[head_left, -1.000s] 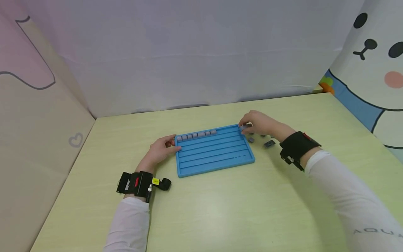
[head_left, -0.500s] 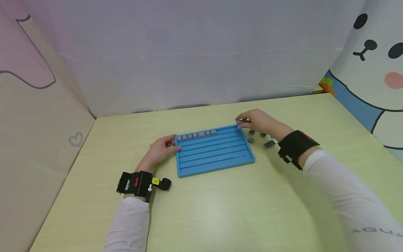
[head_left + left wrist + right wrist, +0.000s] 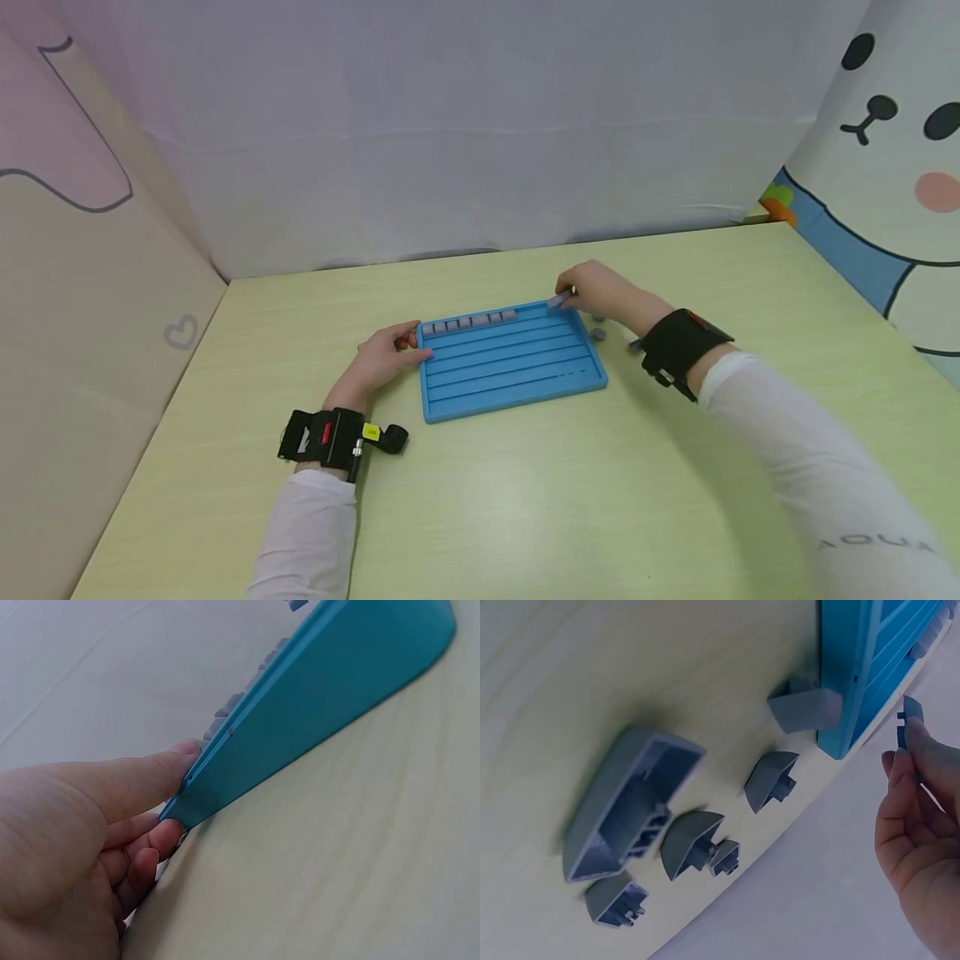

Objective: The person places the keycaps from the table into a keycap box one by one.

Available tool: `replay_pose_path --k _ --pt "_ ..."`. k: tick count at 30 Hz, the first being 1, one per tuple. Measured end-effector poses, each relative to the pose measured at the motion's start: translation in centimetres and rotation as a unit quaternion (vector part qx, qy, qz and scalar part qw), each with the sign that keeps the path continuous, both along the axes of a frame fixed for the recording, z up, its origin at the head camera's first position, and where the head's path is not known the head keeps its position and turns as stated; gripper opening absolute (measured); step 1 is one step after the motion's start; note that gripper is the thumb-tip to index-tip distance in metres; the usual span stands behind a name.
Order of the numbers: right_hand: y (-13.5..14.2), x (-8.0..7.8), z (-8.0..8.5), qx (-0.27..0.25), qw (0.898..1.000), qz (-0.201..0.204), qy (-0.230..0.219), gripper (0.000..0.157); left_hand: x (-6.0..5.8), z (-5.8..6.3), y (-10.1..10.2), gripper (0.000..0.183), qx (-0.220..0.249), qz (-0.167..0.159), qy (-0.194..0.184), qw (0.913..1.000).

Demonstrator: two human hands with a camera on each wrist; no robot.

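A blue slotted keycap tray lies on the table, with several grey keycaps lined up at the left of its top slot. My left hand grips the tray's left end; in the left wrist view the thumb lies over the rim and curled fingers sit against the side. Over the tray's far right corner, my right hand pinches a long grey keycap between thumb and fingertips. The right wrist view has this keycap tilted, its stem side showing.
Several loose grey keycaps lie right of the tray, partly behind the right arm in the head view. Among them are one wide keycap on its side and a smaller keycap close to the tray's edge. A pale curtain hangs behind the table.
My right hand has moved left with the long keycap, from beside the tray's right edge to over its top right corner. The left hand and the tray stay where they were.
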State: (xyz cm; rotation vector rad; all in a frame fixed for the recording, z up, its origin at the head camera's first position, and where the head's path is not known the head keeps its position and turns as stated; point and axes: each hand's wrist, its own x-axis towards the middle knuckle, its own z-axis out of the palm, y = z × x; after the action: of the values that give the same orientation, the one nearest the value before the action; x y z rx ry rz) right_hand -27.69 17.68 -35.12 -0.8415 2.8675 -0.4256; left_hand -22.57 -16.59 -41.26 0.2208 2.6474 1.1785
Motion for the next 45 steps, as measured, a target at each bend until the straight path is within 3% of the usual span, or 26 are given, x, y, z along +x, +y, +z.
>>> replay_pose_path --k 16,30,45 --pt "-0.9 0.1 -0.2 0.024 1.000 0.012 -0.006 0.017 0.0 0.1 0.2 0.065 -0.001 0.002 -0.010 1.0000" --pt "-0.9 0.1 -0.2 0.053 0.999 -0.002 -0.005 0.018 -0.1 0.3 0.5 0.066 -0.008 0.003 -0.001 1.0000" --pt "-1.5 -0.1 -0.9 0.083 0.996 0.004 0.023 0.015 -0.1 0.3 0.6 0.066 -0.016 0.002 0.002 0.9999"
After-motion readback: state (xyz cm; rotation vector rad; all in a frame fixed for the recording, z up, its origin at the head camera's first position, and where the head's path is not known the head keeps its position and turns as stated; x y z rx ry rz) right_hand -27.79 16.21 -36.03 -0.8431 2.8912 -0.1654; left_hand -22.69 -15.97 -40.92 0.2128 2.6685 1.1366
